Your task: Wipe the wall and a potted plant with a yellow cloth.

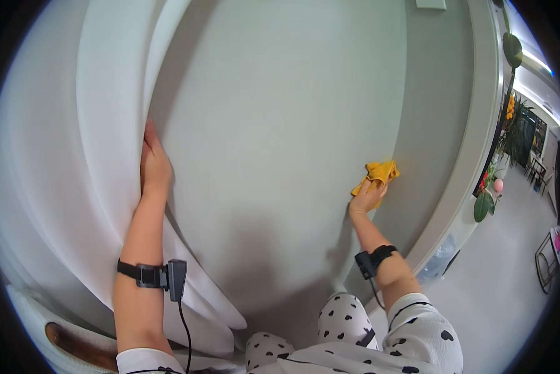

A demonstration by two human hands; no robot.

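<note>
My right hand (pixel 367 197) holds a crumpled yellow cloth (pixel 380 174) against the pale wall (pixel 280 117), at the corner where it meets a side wall (pixel 436 93). On the left, my left hand (pixel 156 168) grips the edge of a long white curtain (pixel 109 117). Folds of the fabric partly hide its fingers. The curtain hangs down past my left forearm, and its lower end spreads near my knees. Each forearm wears a black strap with a small device and a cable.
A pale frame edge (pixel 453 177) bounds the side wall on the right. Beyond it are a green-leaved plant (pixel 483 206), clear plastic (pixel 439 262) and a grey floor (pixel 499 280). A light-coloured padded piece with a brown patch (pixel 81 343) stands at lower left.
</note>
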